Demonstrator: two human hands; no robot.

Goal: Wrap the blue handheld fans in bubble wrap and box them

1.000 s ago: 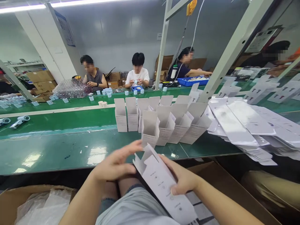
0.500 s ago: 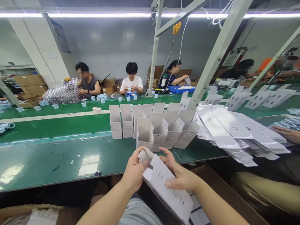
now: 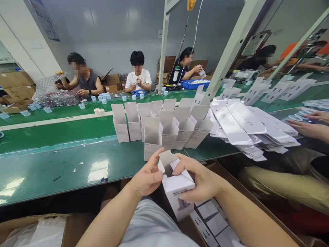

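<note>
A small white carton (image 3: 177, 192) stands opened into a box shape over my lap, its end flaps up. My left hand (image 3: 147, 177) grips its left side, thumb and fingers closed on it. On the right side my right hand (image 3: 200, 180) holds it too, fingers curled over a flap. Just beyond, on the green table (image 3: 64, 168), several erected white cartons (image 3: 159, 125) stand in rows with their top flaps open.
A fanned pile of flat white carton blanks (image 3: 246, 127) lies to the right. More flat blanks fill a brown cardboard box (image 3: 213, 226) by my right knee. Another person's hands (image 3: 305, 125) work at far right. Three people sit across the far green bench.
The flat blank in my hands has been squared up into an open box and turned upright. The view shifted right and down.
</note>
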